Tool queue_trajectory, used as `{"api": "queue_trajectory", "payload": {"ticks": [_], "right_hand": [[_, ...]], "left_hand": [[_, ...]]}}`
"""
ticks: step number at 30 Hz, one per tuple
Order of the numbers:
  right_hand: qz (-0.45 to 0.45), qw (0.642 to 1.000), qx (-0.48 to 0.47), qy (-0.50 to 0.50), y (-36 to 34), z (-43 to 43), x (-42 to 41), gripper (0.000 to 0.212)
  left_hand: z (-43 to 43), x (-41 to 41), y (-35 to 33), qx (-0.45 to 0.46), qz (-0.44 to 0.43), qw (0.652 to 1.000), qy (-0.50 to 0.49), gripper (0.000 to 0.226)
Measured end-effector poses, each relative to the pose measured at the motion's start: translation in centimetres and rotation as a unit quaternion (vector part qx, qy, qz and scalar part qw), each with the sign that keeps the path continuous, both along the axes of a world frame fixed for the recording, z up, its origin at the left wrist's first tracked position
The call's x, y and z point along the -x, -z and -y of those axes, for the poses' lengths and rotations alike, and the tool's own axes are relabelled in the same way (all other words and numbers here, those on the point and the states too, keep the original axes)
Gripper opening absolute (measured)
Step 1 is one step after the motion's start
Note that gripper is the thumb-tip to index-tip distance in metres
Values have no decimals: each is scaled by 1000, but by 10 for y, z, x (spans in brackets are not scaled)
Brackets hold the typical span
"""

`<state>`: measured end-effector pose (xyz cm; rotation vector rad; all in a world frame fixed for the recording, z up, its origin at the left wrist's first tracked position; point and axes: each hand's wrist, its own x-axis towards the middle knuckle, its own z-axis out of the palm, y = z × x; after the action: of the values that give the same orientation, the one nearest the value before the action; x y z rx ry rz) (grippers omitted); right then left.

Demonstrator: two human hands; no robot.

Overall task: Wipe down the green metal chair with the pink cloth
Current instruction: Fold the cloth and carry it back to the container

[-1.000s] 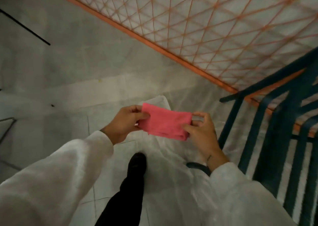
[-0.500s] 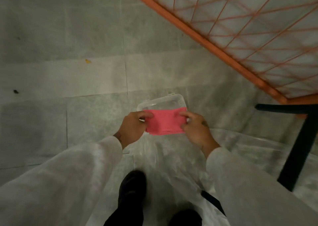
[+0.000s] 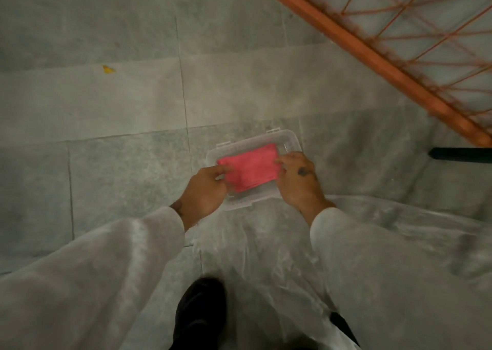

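Above grey floor, both hands pinch pink cloth ends over container.

Left hand, right hand forward, fingers pinched on pink cloth

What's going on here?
A person in white sleeves pinches the folded pink cloth by its ends with the left hand and right hand, over a clear plastic box on the tiled floor. No wiping is under way; only a dark bar, probably the chair, shows at the right edge.
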<state>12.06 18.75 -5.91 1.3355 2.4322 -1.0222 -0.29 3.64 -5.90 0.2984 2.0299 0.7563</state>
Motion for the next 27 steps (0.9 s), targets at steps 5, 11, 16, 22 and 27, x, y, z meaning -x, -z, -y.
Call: {"api": "queue_trajectory", "payload": {"ticks": [5, 11, 16, 22, 27], "right_hand": [[-47, 986, -125, 104, -16, -15, -10, 34], [99, 993, -23, 59, 4, -31, -27, 27], [41, 992, -83, 88, 13, -18, -36, 21], [-89, 967, -112, 211, -23, 19, -60, 16], [-9, 940, -24, 341, -46, 81, -120, 10]], "left_hand": [[10, 4, -17, 69, -172, 980, -73, 20], [8, 3, 2, 155, -74, 981, -94, 34], [1, 2, -3, 132, -124, 982, -59, 10], [-1, 9, -44, 30, -212, 976, -35, 22], [5, -15, -69, 6, -211, 975, 74, 22]]}}
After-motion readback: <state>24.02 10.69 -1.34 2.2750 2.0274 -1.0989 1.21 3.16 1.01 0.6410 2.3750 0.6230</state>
